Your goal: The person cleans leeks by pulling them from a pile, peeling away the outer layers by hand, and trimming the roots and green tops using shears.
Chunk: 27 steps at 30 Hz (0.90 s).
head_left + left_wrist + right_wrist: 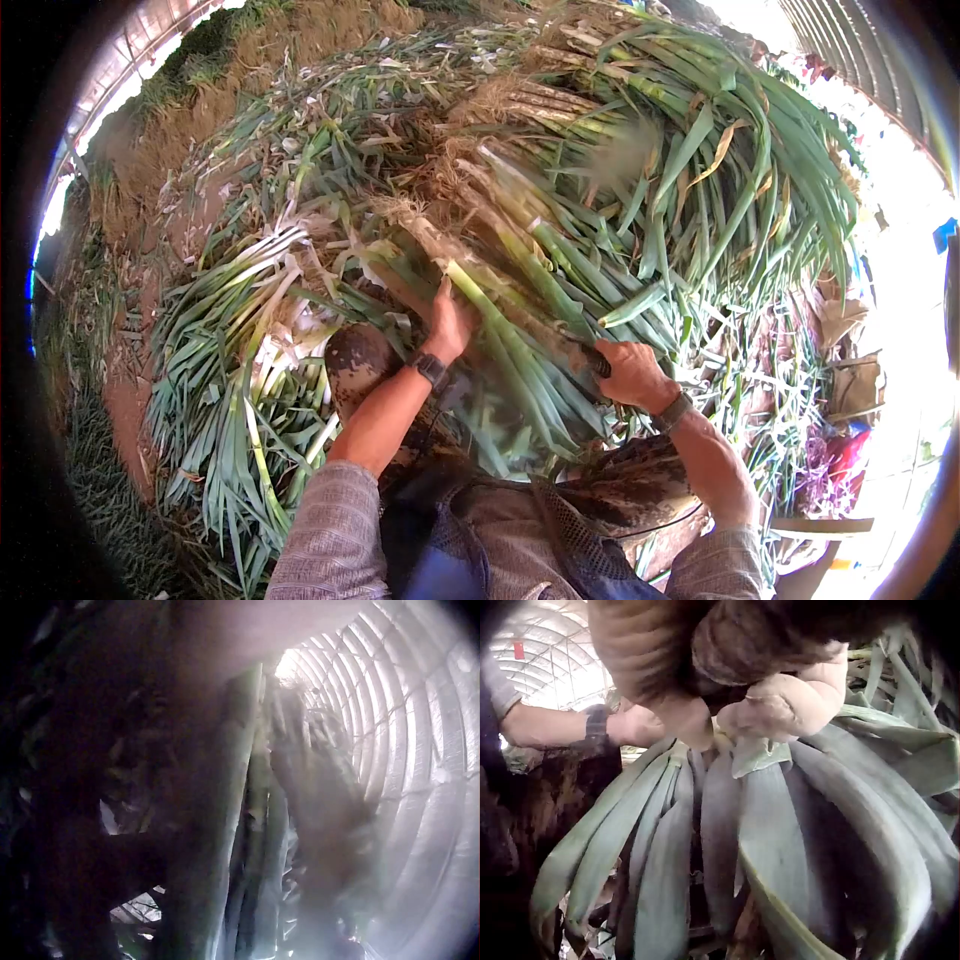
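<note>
Grey sleeves [325,530] sit nearest my head camera; beyond, I see the left hand [452,322], fingers holding a leek [478,296] in front of the leek heap [700,180], and the right hand [637,376], fingers curled round a dark object [602,364].

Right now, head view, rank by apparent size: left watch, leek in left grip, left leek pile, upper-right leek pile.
Upper-right leek pile
Left leek pile
Leek in left grip
Left watch
</note>
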{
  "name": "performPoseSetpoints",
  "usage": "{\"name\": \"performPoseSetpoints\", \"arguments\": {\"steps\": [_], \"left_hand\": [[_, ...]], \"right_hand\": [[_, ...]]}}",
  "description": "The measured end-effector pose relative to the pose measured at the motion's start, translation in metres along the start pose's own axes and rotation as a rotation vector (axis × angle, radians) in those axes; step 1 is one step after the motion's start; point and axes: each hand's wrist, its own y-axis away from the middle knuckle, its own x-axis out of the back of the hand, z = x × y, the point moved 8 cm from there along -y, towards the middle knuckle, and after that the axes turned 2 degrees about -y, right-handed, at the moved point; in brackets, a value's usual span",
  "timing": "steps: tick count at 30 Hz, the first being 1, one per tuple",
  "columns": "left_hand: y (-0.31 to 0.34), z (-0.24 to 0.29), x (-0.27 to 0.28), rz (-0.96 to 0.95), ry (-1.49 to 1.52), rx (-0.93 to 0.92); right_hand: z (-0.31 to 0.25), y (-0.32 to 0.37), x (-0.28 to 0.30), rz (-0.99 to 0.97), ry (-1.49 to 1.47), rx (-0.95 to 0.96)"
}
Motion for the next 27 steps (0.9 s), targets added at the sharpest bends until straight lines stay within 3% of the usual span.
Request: {"name": "performPoseSetpoints", "arguments": {"steps": [8,10,13,14,15,17,20,27], "left_hand": [[0.000,-0.021,0.004,-0.060,-0.079,0.018],[0.022,-0.022,0.001,0.127,-0.282,0.076],[0.006,-0.049,0.023,0.050,-0.218,0.103],[0.038,-0.030,-0.006,0.089,-0.229,0.136],[0.030,-0.034,0.005,0.093,-0.221,0.131],[0.004,-0.054,0.029,-0.078,-0.149,0.103],[-0.020,-0.073,0.062,-0.097,-0.214,0.033],[-0.004,-0.065,0.042,0.048,-0.080,0.064]], "right_hand": [[0.003,-0.018,-0.019,-0.031,0.044,-0.010],[-0.001,-0.029,-0.018,0.015,0.053,0.047],[-0.012,-0.044,-0.015,0.013,-0.005,0.033],[-0.013,-0.049,-0.016,0.010,-0.001,0.039],[-0.015,-0.054,-0.017,0.013,0.010,0.060],[-0.022,-0.066,-0.020,0.009,0.025,0.091],[-0.033,-0.087,-0.025,-0.079,0.032,0.076],[-0.065,-0.138,-0.020,0.025,0.021,0.166]]}}
